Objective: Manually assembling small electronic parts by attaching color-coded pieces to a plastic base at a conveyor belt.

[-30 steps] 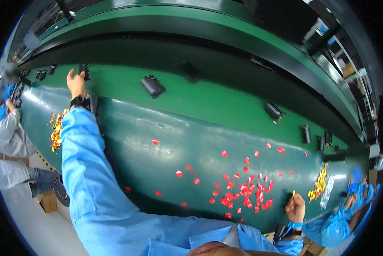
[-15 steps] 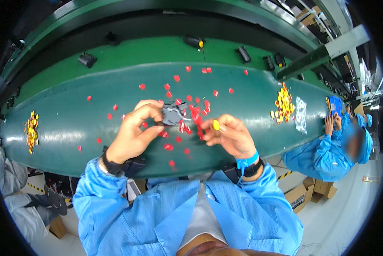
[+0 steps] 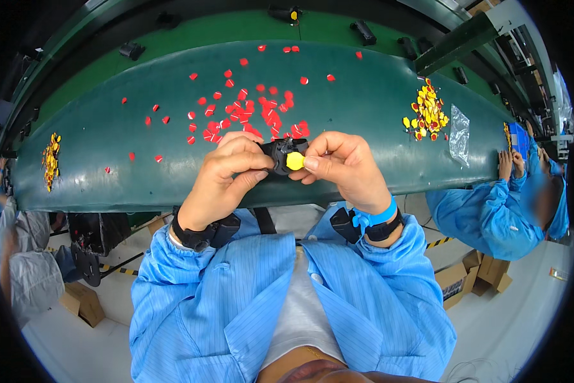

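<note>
Close to the near edge of the green work surface (image 3: 172, 198), my left hand (image 3: 220, 179) grips a small black plastic part (image 3: 279, 152) between thumb and fingers. My right hand (image 3: 351, 167) pinches a flat yellow rounded tab (image 3: 295, 161) by its right side. The tab lies over the right part of the black part; whether it is stuck to it I cannot tell. Fingers hide the ends of the black part. Just beyond both hands, many red tabs (image 3: 271, 118) are scattered, densest in the middle.
A pile of yellow and red tabs (image 3: 426, 112) lies at right beside a clear plastic bag (image 3: 459, 137). Another such pile (image 3: 51, 163) is at far left. Black parts (image 3: 363, 33) sit on the far green strip. A co-worker (image 3: 491, 214) in blue works at right.
My hands have come together and nearer to me. The yellow tab, held apart before, now lies against the black part, which has turned. The view has tilted down.
</note>
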A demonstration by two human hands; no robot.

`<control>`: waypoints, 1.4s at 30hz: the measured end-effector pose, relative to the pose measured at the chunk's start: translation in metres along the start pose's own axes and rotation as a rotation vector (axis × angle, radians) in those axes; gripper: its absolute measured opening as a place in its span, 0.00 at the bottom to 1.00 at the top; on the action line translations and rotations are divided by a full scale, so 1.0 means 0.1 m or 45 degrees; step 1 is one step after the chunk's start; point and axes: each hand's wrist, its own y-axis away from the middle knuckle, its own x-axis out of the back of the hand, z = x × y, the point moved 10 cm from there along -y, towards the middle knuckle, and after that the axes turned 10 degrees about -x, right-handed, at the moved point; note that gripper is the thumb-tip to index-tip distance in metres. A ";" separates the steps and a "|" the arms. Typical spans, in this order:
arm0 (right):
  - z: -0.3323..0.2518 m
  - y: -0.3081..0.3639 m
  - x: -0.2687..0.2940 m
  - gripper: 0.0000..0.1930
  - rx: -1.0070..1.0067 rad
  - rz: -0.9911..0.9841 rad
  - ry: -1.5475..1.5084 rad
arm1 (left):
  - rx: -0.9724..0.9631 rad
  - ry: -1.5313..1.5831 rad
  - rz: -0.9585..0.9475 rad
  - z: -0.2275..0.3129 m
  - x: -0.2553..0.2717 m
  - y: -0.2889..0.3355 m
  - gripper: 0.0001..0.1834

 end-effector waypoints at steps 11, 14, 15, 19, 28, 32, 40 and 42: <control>-0.01 0.08 -0.05 0.03 0.041 0.025 0.027 | -0.058 -0.053 -0.022 0.13 -0.07 0.03 0.07; 0.01 0.08 -0.06 0.03 0.047 0.049 0.006 | -0.083 -0.095 -0.048 0.14 -0.08 0.05 0.08; 0.01 0.08 -0.06 0.03 0.061 0.065 0.034 | -0.114 -0.117 -0.061 0.16 -0.09 0.06 0.08; -0.01 0.08 -0.07 0.03 0.159 0.131 0.152 | -0.097 -0.117 -0.044 0.16 -0.09 0.11 0.10; 0.06 0.16 -0.19 0.04 0.189 0.214 0.204 | 0.126 0.367 0.321 0.04 -0.12 0.19 0.07; 0.01 0.23 -0.23 0.03 0.290 0.264 0.280 | 0.188 0.387 0.354 -0.03 -0.15 0.27 0.06; -0.16 0.38 -0.32 0.02 0.549 0.356 0.554 | 0.343 0.411 0.376 -0.04 -0.17 0.31 0.07; -0.19 0.40 -0.34 0.02 0.567 0.354 0.587 | 0.240 0.305 0.329 0.01 -0.17 0.28 0.07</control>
